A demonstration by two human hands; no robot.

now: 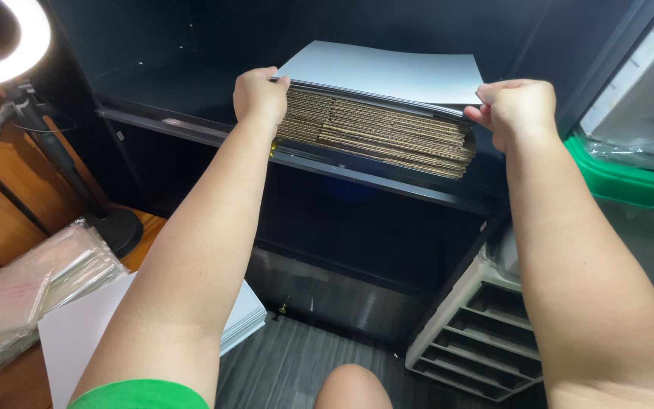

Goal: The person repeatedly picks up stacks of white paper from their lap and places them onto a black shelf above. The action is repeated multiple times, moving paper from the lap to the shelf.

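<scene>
I see a pale grey sheet (387, 72) lying on top of a stack of flattened cardboard (376, 129), which sits on a dark metal shelf (387, 178) inside a black cabinet. The sheet's near edge is lifted slightly off the stack at both corners.

My left hand (259, 95) is closed on the sheet's left near corner, with the fingers curled over the top and the knuckles against the side of the cardboard. My right hand (516, 110) pinches the right near corner, thumb and fingers pressed together on the sheet's edge just past the end of the stack. Both arms reach up and forward from the bottom of the view, well apart from each other.

Below the shelf the cabinet is dark, with a lower ledge and grey plank flooring beneath. A knee (351, 386) shows at the bottom centre.

At lower left, on a wooden surface, lies a white board (77, 333) with a pile of clear plastic bags (24, 295) beside it. A ring light (9, 45) on a stand (54, 151) glows at upper left.

To the right stands a green-rimmed bin (622, 182), and below it a white slotted rack (478, 333) leans near the cabinet.
</scene>
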